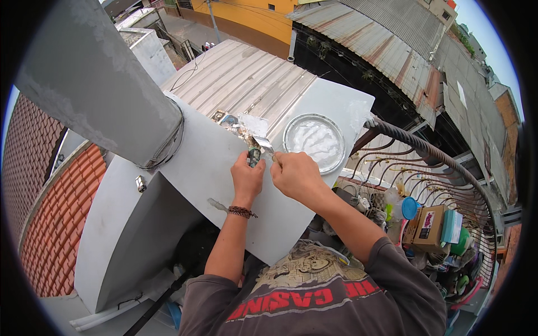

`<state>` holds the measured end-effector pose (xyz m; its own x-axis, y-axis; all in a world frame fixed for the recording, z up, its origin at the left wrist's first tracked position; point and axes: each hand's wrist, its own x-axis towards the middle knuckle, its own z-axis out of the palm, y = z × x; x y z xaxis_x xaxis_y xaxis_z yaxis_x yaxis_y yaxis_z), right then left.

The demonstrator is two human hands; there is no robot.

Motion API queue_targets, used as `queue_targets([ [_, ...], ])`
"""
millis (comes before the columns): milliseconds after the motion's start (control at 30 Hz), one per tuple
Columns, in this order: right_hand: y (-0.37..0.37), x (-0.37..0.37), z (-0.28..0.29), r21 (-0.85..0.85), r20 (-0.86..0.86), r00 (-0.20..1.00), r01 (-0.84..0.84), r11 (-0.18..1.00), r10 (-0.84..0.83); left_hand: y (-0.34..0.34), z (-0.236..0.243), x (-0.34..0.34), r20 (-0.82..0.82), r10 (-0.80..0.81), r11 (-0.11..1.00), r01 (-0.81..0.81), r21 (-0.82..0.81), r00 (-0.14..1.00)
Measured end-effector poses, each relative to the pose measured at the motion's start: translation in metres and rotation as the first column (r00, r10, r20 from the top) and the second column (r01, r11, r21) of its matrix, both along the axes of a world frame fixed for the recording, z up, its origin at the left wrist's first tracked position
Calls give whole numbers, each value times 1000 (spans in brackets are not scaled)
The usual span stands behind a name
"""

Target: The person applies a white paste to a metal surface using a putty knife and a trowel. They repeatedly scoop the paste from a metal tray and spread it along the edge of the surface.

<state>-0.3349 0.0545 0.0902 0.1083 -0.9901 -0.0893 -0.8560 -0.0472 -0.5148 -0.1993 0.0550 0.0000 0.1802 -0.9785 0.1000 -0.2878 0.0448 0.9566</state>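
My left hand (247, 179) grips a dark-handled scraper (254, 154) upright over a white slab (213, 162). My right hand (296, 175) holds a second putty knife (264, 145) whose metal blade crosses the first tool's blade. Both hands almost touch each other. White filler smears the slab just beyond the blades (246, 126). A round metal lid or tin (314, 141) with white paste sits on the slab to the right of my hands. A braided band circles my left wrist.
A thick grey pipe (95, 78) rises from the slab at the left. Corrugated metal roofs (246, 73) lie beyond. A rusty curved iron railing (426, 162) stands at the right, with boxes and clutter (431, 229) below. Red tile roofing (56, 218) lies lower left.
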Motion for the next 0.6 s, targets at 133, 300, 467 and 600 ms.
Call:
queue_targets([
  [133,-8,-3,-2,16,173,977,126,992,-127,-2,-6,3,8,-20,994,19,104,1000],
  [300,-5,-3,-19,-58,118,991,64,996,-57,-4,-10,4,-57,-3,998,7,62,998],
  [467,1,1,-13,-31,82,996,26,999,-23,-1,-3,6,-48,-48,995,52,86,998],
  [600,-6,1,-7,-132,87,996,24,991,-12,-1,-2,5,-111,-59,988,74,136,992],
])
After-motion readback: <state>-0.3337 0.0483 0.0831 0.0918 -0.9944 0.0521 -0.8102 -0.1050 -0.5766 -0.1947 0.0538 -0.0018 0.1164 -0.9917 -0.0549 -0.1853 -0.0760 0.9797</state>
